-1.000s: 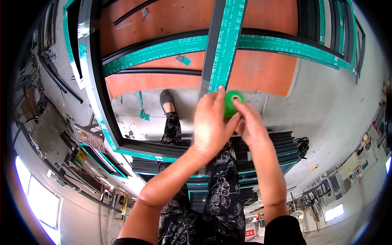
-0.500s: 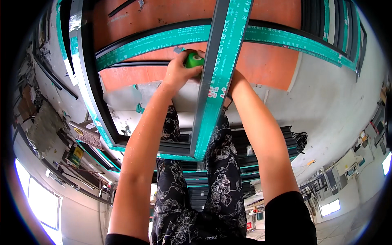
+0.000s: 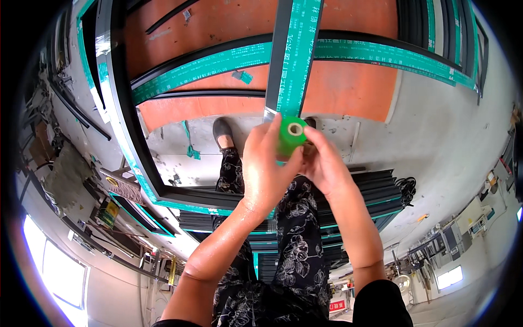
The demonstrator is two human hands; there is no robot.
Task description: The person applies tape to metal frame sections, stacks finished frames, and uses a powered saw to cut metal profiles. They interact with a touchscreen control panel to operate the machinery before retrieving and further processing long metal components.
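Note:
A small roll of green film (image 3: 285, 143) with a pale hollow core is between my two hands, in front of the upright bar of a window frame. My left hand (image 3: 264, 163) wraps the roll's left side, its thumb across the near side. From the right, the curled fingers of my right hand (image 3: 326, 166) close on the roll. The dark frame bar (image 3: 294, 65) is covered with green printed protective film. A shiny patch of clear wrap (image 3: 269, 113) shows on the bar just above my left fingers. The roll and my hands hide the bar's lower part.
The frame's left side (image 3: 121, 109) and a crossbar (image 3: 218, 59) surround the work. An orange board (image 3: 348, 90) lies beyond. Stacked dark profiles (image 3: 365, 196) are below near my legs, and a torn green strip (image 3: 190, 147) lies on the floor.
Both hands and the green roll have come nearer and lower along the bar. The roll is now in front of the bar, where it was partly behind it on the left.

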